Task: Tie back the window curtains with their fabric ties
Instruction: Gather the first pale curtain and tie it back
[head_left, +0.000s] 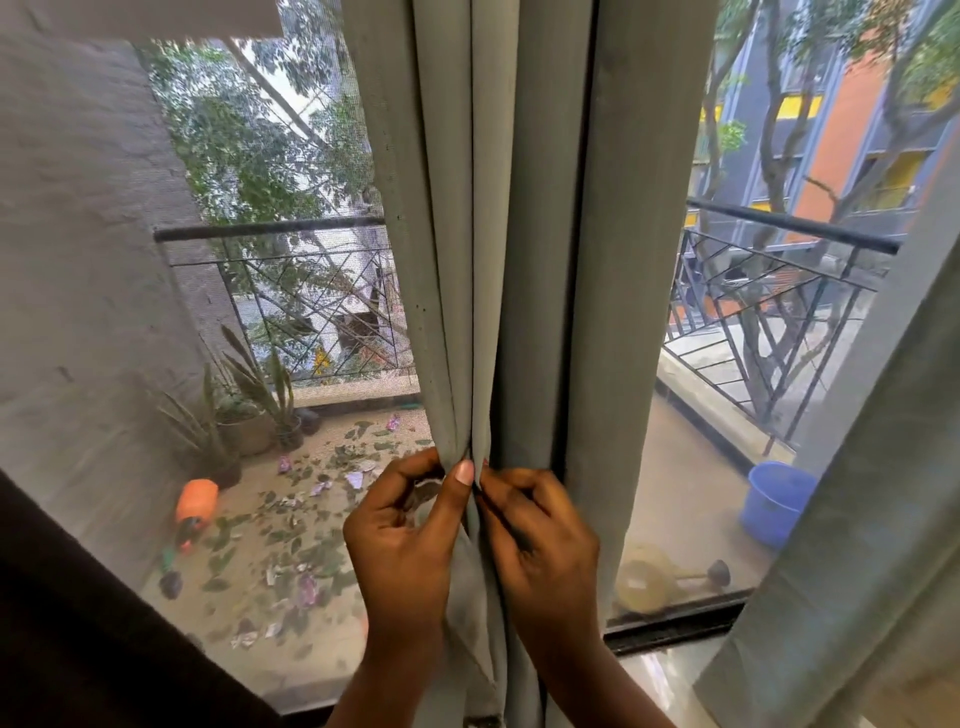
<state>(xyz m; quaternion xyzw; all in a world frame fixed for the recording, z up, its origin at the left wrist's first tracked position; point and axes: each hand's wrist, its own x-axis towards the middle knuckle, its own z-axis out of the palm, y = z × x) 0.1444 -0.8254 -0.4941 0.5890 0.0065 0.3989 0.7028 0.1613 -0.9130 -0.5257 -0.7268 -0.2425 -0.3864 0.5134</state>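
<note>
At the window, grey curtain, leaf-strewn balcony

I'm working in a flat: grey curtains above my fingers hang at a window onto a balcony railing, potted plants to their left, blue bucket to their right.

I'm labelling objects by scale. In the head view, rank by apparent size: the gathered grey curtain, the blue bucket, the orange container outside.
1. gathered grey curtain, by far largest, though nearest the camera.
2. blue bucket, partly hidden.
3. orange container, smallest.
</note>
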